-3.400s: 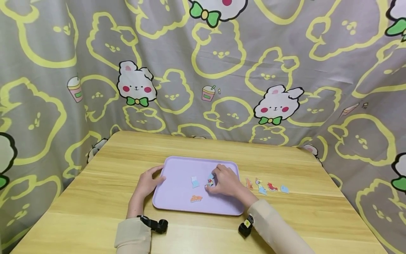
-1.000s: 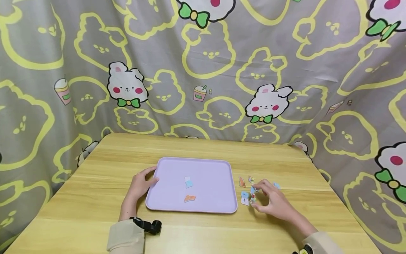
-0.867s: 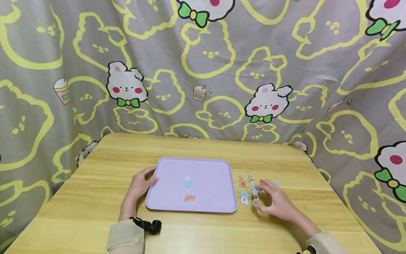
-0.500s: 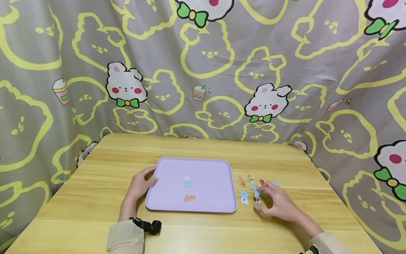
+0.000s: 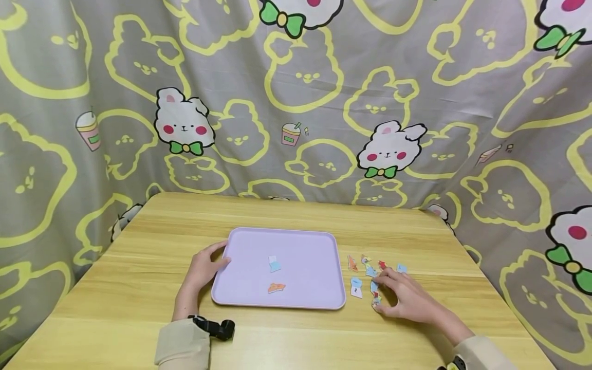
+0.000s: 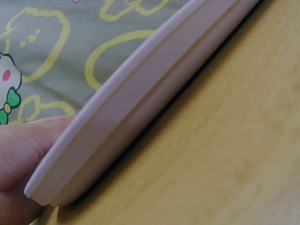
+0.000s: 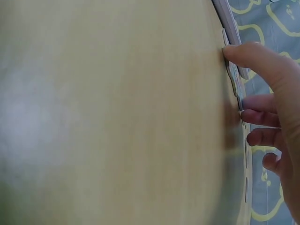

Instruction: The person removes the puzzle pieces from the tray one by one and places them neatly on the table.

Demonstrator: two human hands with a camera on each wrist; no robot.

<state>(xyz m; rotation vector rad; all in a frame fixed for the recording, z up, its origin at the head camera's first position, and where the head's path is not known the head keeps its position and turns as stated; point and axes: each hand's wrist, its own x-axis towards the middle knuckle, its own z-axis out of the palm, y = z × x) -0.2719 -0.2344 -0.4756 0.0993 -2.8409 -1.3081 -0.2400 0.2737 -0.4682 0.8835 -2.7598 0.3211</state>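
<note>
- Right hand (image 5: 409,297): thumb and fingertips pinch a patterned piece (image 5: 375,290) by its ends, low at the table (image 5: 296,339) — probably leaving its face visible.
- Orange piece (image 5: 276,288): flat inside the tray (image 5: 310,257).
- Left hand (image 5: 203,268): thumb and forefinger spread apart on the tray's rim — seemingly steadying it.
- Other pieces (image 5: 353,263): right of the tray, likely for easy reach.

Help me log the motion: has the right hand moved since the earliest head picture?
Yes: the right hand has moved right, from over the lilac tray to beyond its rim, nearer the right edge of the wood-grain table.
</note>
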